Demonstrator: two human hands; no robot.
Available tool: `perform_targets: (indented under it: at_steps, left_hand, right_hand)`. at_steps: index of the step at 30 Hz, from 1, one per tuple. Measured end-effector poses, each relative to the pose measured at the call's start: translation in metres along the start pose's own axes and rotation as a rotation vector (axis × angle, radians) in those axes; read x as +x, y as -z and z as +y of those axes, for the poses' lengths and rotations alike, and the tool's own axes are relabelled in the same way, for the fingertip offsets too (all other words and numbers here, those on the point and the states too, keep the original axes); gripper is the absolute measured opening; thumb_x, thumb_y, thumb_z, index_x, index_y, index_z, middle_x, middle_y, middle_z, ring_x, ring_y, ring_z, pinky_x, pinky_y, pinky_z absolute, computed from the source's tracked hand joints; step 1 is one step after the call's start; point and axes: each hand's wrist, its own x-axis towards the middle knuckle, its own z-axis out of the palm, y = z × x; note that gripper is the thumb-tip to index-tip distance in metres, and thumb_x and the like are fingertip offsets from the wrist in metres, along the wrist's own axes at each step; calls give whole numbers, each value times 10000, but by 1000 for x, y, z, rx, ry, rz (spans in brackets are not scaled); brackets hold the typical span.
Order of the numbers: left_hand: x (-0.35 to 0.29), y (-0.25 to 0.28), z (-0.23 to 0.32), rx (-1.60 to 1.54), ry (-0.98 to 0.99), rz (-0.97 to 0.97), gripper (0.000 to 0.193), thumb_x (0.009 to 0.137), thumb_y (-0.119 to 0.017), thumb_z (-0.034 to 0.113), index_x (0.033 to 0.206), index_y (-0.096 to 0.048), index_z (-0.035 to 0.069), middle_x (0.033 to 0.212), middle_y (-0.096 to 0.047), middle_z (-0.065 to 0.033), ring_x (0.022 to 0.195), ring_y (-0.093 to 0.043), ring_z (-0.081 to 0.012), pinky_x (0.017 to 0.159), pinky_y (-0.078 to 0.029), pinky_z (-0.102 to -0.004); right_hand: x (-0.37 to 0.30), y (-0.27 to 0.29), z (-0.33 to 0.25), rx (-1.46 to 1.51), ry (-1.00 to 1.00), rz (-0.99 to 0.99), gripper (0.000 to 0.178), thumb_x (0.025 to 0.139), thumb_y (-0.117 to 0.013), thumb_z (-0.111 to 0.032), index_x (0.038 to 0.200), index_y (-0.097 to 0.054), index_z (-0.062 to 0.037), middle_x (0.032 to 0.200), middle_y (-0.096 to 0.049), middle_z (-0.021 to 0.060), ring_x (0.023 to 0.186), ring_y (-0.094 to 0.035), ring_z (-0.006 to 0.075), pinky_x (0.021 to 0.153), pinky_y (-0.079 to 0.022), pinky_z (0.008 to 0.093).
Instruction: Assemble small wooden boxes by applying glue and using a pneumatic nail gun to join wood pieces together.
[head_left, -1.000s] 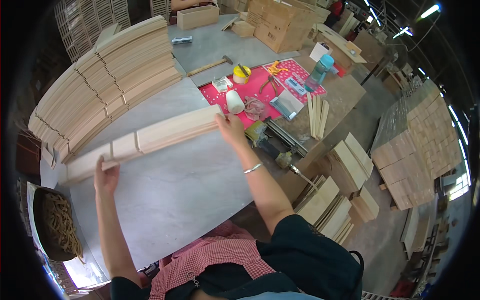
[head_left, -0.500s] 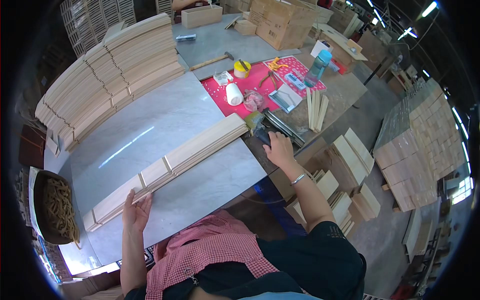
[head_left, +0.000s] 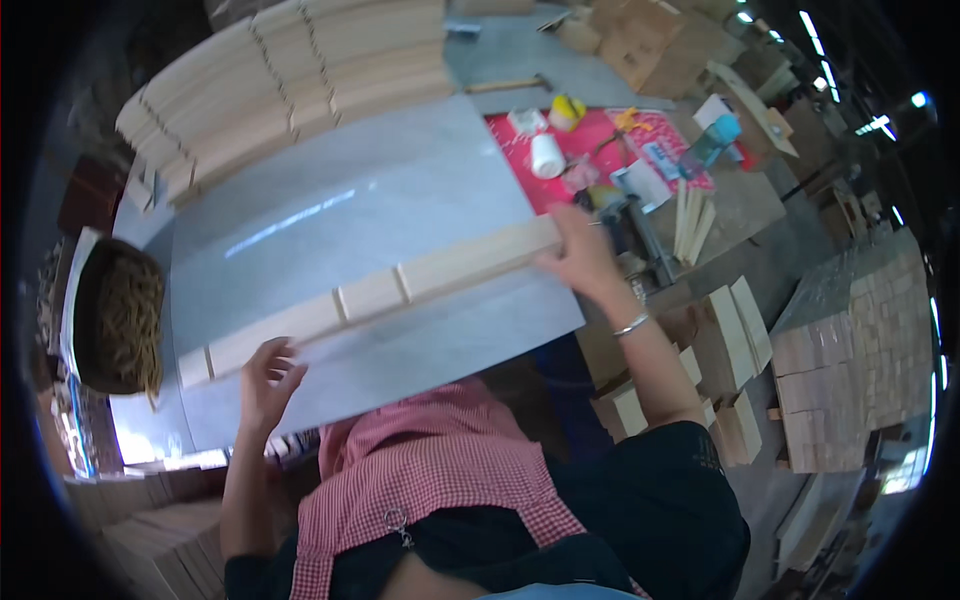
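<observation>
A stack of long pale wooden slats [head_left: 370, 297] with crosswise grooves lies slantwise over the grey tabletop [head_left: 300, 235]. My right hand [head_left: 585, 255] clasps its right end, thumb on the near side and fingers at the far corner; motion blurs it. By the near edge toward the left end, my left hand [head_left: 265, 385] is open, its fingers bent and apart. Whether its fingertips touch the wood I cannot tell. Beyond my right hand sit grey metal bars [head_left: 650, 240], also smeared.
Tall rows of grooved slats [head_left: 300, 75] stand at the back left. A container of tan bands [head_left: 125, 320] is at the left edge. On the pink mat [head_left: 600, 150] lie a white bottle [head_left: 547, 157] and yellow tape [head_left: 567, 112]. A hammer [head_left: 510, 84] rests behind.
My right hand has let go of the dark-handled tool and taken the slats' right end. My left hand has come off the slats' near side, opening. The whole view has shifted.
</observation>
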Motion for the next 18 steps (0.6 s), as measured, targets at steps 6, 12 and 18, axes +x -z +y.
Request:
perform_targets:
  at_steps: [6, 12, 18]
  left_hand:
    - [24, 68, -28, 1101, -709, 381, 633, 665, -846, 146, 1246, -633, 15, 1130, -668, -134, 986, -636, -297, 910, -528, -429]
    - [56, 93, -58, 831, -181, -65, 656, 623, -885, 181, 1218, -651, 34, 1162, -621, -124, 1045, -593, -310, 935, -505, -406]
    - [90, 85, -67, 827, -161, 0, 628, 618, -889, 199, 1183, -664, 39, 1126, -615, -119, 1026, -594, -299, 932, -506, -378]
  right_hand:
    - [36, -33, -63, -209, 310, -472, 588, 673, -813, -205, 1192, -558, -95, 1222, -593, 92, 1123, -583, 309, 991, -447, 416]
    - [71, -50, -56, -264, 303, -725, 511, 662, -821, -182, 1114, -599, -96, 1144, -627, 99, 1065, -608, 316, 948, -483, 426]
    - [100, -68, -35, -277, 320, -561, 479, 649, -832, -162, 1076, -624, -96, 1118, -639, 101, 1051, -617, 313, 919, -507, 429]
